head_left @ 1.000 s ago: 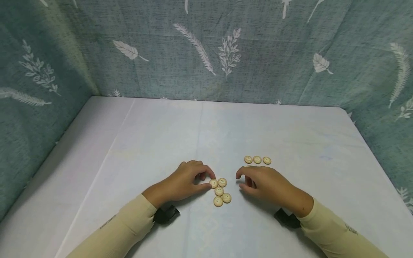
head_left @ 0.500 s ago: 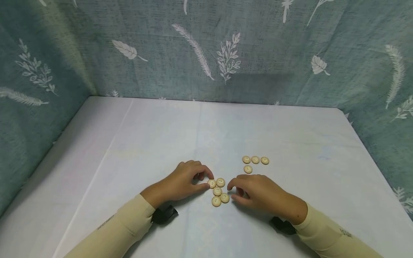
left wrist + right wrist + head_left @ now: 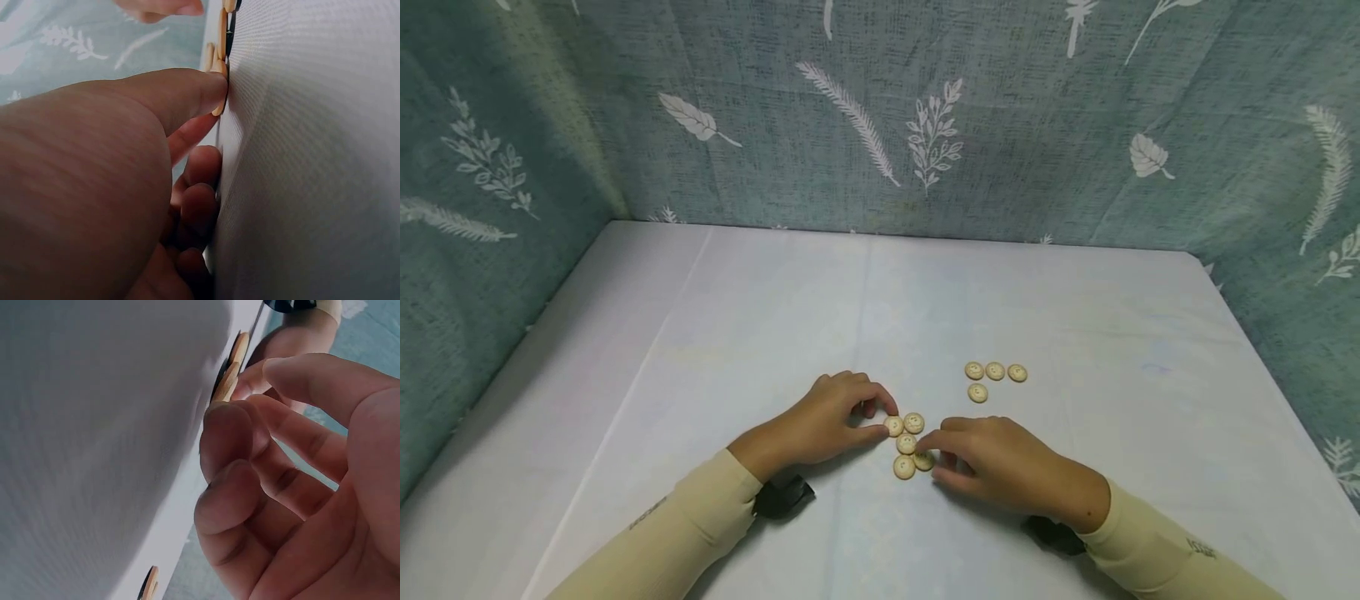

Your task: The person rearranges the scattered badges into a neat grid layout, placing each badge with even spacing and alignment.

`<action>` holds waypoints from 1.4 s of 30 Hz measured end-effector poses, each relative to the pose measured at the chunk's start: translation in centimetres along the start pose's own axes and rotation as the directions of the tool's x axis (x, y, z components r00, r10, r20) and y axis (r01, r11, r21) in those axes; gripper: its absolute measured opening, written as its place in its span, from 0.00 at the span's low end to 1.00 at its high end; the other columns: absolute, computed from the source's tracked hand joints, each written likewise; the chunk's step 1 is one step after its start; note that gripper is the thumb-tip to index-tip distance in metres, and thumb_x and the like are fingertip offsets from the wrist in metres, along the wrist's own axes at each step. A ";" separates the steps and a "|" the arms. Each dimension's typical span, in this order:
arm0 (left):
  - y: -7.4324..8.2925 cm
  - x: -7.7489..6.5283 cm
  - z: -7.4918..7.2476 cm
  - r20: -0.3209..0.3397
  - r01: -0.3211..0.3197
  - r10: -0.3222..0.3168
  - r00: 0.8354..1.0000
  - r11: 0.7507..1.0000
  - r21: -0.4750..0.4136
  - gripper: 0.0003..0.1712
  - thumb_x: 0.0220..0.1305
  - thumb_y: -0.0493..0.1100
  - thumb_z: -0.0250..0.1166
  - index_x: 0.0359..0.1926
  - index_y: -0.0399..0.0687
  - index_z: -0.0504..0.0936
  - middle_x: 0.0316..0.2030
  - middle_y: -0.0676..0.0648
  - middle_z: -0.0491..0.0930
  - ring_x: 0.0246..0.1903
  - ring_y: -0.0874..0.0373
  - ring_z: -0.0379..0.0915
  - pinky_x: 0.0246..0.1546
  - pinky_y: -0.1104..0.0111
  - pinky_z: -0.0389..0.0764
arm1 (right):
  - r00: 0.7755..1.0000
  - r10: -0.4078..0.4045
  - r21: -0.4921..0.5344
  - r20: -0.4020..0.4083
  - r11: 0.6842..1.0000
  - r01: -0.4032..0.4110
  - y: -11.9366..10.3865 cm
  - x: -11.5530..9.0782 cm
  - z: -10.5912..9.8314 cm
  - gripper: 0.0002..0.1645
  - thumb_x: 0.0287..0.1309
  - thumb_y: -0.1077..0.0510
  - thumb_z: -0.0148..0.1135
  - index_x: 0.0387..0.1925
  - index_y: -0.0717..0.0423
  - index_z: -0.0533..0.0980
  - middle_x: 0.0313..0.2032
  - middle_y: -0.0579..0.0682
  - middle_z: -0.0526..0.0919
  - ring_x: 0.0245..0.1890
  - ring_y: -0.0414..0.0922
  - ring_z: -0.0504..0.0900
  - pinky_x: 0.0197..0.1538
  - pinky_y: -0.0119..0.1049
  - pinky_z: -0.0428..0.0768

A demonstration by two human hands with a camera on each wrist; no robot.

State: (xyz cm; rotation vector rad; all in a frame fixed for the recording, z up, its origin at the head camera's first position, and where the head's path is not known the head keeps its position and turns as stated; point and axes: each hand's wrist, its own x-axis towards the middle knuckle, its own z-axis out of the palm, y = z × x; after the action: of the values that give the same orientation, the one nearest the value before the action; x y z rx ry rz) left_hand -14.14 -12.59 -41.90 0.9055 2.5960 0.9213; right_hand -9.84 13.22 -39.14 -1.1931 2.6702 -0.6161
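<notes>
Several round wooden buttons form a close cluster on the white cloth. My left hand (image 3: 831, 421) pinches the leftmost button (image 3: 893, 426) between thumb and index finger; in the left wrist view the thumb (image 3: 203, 94) covers much of this button's edge. At the cluster's right side, my right hand (image 3: 1000, 458) is bent over the lower right button (image 3: 924, 461), index fingertip overlapping its upper left and thumb close to its right rim. The right wrist view shows the right thumb (image 3: 300, 372) apart from the other fingers. Beside that button lie the lower left button (image 3: 905, 467) and middle button (image 3: 907, 443).
Beyond the right hand, a row of three buttons (image 3: 995, 371) lies with a single button (image 3: 977, 392) below its left end. The white cloth (image 3: 737, 317) covers the table. A green leaf-patterned curtain (image 3: 1000, 150) stands along the back and sides.
My right hand has moved left and nearer, from beside the far buttons to the cluster's lower right button, uncovering the single button below the row. My left hand keeps its place.
</notes>
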 end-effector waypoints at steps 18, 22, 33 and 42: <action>-0.6 -0.2 1.5 -0.033 -0.021 0.021 0.999 1.000 0.022 0.09 0.62 0.50 0.71 0.43 0.67 0.83 0.30 0.61 0.71 0.35 0.66 0.66 0.43 0.63 0.60 | 0.999 0.010 -0.021 0.040 1.000 -0.010 0.4 -0.6 1.7 0.17 0.61 0.54 0.67 0.53 0.45 0.82 0.30 0.35 0.76 0.24 0.26 0.69 0.30 0.22 0.70; -0.4 -0.3 1.7 -0.036 -0.014 0.015 0.999 1.000 0.027 0.09 0.62 0.50 0.71 0.43 0.66 0.83 0.30 0.61 0.72 0.35 0.66 0.66 0.43 0.64 0.61 | 0.999 0.014 -0.014 0.049 1.000 -0.013 0.5 -0.7 1.8 0.18 0.61 0.55 0.67 0.53 0.46 0.82 0.30 0.36 0.75 0.24 0.27 0.69 0.30 0.22 0.69; -0.2 -0.4 2.1 -0.047 -0.006 0.007 0.999 0.999 0.032 0.08 0.63 0.51 0.71 0.43 0.66 0.83 0.30 0.61 0.72 0.35 0.66 0.66 0.43 0.65 0.61 | 0.999 0.009 -0.023 0.050 1.000 -0.007 0.7 -1.0 2.0 0.17 0.61 0.55 0.67 0.53 0.46 0.82 0.30 0.36 0.75 0.24 0.27 0.69 0.31 0.23 0.70; -0.1 -0.6 2.5 -0.054 -0.008 0.010 0.998 1.000 0.030 0.08 0.63 0.50 0.71 0.43 0.66 0.82 0.31 0.61 0.71 0.36 0.66 0.66 0.43 0.64 0.61 | 0.999 -0.018 -0.036 0.031 0.999 0.019 0.8 -1.3 2.3 0.17 0.60 0.56 0.68 0.51 0.46 0.82 0.29 0.36 0.74 0.24 0.26 0.68 0.31 0.22 0.70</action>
State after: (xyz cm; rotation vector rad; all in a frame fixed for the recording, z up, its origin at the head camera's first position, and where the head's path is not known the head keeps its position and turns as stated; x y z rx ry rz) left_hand -12.70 -11.78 -43.90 0.9127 2.6605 0.9240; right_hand -8.85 13.97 -41.56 -1.2277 2.6586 -0.5499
